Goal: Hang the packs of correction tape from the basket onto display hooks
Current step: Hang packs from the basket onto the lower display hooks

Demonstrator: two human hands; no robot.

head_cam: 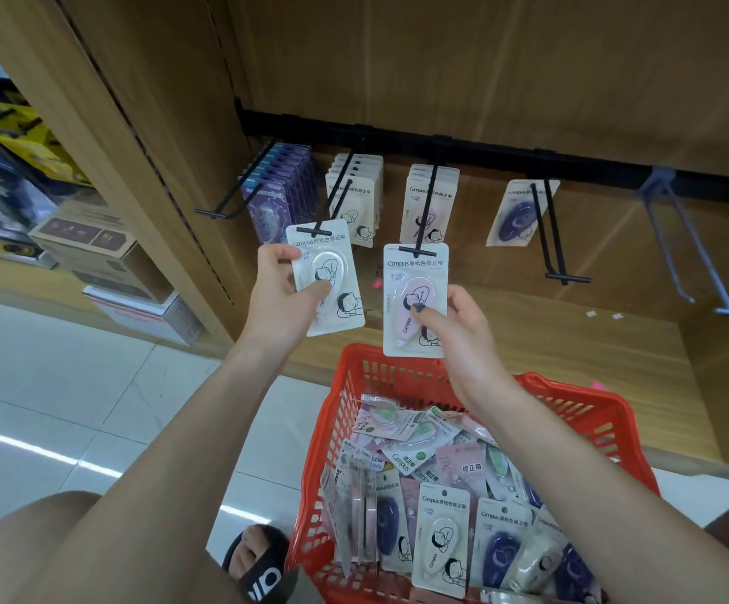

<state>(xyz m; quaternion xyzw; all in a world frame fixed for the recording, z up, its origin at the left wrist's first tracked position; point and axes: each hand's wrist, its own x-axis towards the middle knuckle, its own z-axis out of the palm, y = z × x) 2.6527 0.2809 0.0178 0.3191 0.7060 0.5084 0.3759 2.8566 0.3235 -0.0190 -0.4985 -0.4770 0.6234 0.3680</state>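
Two packs of correction tape are held up at the display hooks. White pack (pixel 327 275): pinched in the left hand (pixel 282 298), thumb on the front face over the blister, fingers behind the left edge; its top hole sits at the tip of the second hook (pixel 320 231), pack tilted slightly. Pink pack (pixel 415 300): held by the right hand (pixel 463 329), thumb pressed on the front of the blister, fingers behind the right edge; its top meets the crossbar tip of the third hook (pixel 417 250). Whether either hole is already threaded on its hook, cannot tell.

Behind them, on the same two hooks, hang stacks of matching packs: white stack (pixel 356 189), pink stack (pixel 430 198). Leftmost hook carries a row of purple packs (pixel 282 185). To the right, a single dark blue pack (pixel 517 211) hangs on a fourth hook (pixel 550 237); further right, a grey hook (pixel 685 250) carries nothing. All hooks hang from a black rail (pixel 484 152) on the wooden back panel (pixel 484 58).

Below the hands, a red basket (pixel 606 425) stands on the floor (pixel 48 385) against the wooden bottom shelf (pixel 572 342), holding a loose pile of packs (pixel 441 494) in white, pink, green and dark blue. A sandalled foot (pixel 260 560) is just left of the basket. Cardboard boxes (pixel 101 250) sit in the next bay at left.
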